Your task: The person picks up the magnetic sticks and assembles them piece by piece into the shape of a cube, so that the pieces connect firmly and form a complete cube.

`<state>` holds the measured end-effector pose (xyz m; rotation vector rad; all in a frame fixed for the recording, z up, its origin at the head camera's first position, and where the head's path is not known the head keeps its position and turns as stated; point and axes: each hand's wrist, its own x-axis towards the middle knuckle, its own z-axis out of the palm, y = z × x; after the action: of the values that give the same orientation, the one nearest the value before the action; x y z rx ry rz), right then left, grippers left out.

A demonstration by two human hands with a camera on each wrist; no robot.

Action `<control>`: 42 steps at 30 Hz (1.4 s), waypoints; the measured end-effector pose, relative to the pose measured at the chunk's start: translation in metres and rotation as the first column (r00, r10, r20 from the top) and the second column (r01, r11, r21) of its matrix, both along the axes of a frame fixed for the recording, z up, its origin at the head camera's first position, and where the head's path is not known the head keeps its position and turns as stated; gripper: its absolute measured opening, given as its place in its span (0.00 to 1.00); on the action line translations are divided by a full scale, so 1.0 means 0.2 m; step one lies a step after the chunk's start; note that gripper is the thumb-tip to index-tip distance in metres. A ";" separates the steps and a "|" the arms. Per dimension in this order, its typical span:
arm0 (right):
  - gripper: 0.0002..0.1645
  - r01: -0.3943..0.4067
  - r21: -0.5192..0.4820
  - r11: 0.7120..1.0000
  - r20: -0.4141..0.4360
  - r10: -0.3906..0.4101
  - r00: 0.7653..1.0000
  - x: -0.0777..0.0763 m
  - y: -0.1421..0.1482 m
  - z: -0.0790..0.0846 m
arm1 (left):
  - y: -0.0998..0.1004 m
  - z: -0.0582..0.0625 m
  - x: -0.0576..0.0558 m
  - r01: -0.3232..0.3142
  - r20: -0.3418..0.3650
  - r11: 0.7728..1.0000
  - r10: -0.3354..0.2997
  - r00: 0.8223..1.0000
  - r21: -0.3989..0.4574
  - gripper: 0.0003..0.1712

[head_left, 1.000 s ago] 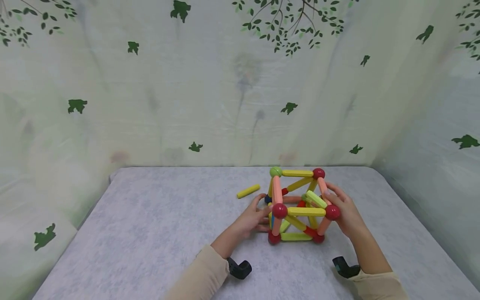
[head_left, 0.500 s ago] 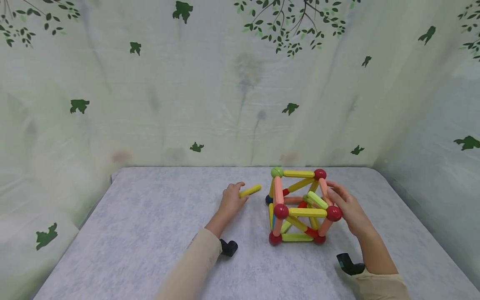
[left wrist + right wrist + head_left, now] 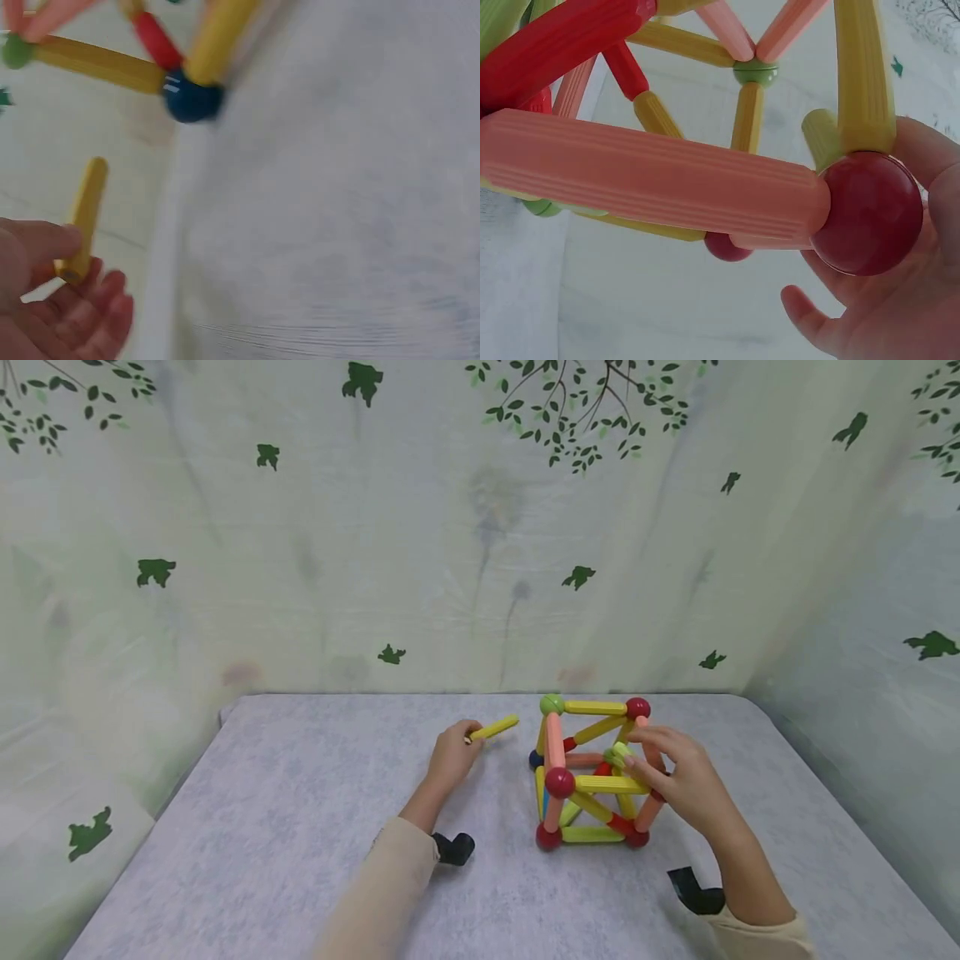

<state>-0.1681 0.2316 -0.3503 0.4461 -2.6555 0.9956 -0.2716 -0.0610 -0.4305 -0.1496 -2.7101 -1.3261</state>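
My left hand (image 3: 453, 755) pinches a yellow building stick (image 3: 498, 727) just above the table, left of the frame. In the left wrist view the thumb and fingers hold the stick (image 3: 89, 202) near one end. A box-like frame of toy sticks and balls (image 3: 613, 783) stands on the table at right. My right hand (image 3: 678, 777) reaches over its upper right edge, fingers spread around the pink stick there. The thumb lies across a loose-angled light green stick (image 3: 622, 750), covering part of it. In the right wrist view the hand is partly hidden behind a red ball (image 3: 868, 214).
A grey cloth-covered table (image 3: 315, 793) spreads out in front and to the left. Behind it hangs a pale curtain (image 3: 420, 552) printed with leaves. A black wrist camera (image 3: 455, 849) sits on the left wrist, another black camera (image 3: 694, 891) on the right.
The left hand has left the frame's left side and picked up the yellow stick from the table. The right hand has shifted left over the frame's upper edge, toward the light green stick.
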 end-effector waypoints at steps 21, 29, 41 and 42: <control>0.19 0.002 0.010 1.000 0.101 -0.003 0.995 -0.03 0.00 -0.01 | 0.29 0.48 0.22 0.443 -0.124 0.624 -0.486 0.865 0.643 0.17; 0.19 0.016 -0.011 1.000 0.115 -0.014 0.993 -0.02 0.00 -0.01 | 0.31 0.50 0.24 0.423 -0.079 0.665 -0.481 0.873 0.616 0.17; 0.20 0.024 -0.069 0.997 0.128 -0.015 0.992 -0.03 0.01 -0.03 | 0.32 0.50 0.24 0.418 -0.113 0.691 -0.442 0.890 0.589 0.16; 0.20 0.032 -0.073 0.997 0.124 -0.023 0.992 -0.03 0.00 -0.03 | 0.32 0.49 0.24 0.411 -0.122 0.679 -0.431 0.894 0.609 0.16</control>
<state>-0.1732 0.2323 -0.3568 0.3417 -2.7128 1.1446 -0.2239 0.0032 -0.3320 -0.7246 -2.1517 -2.2947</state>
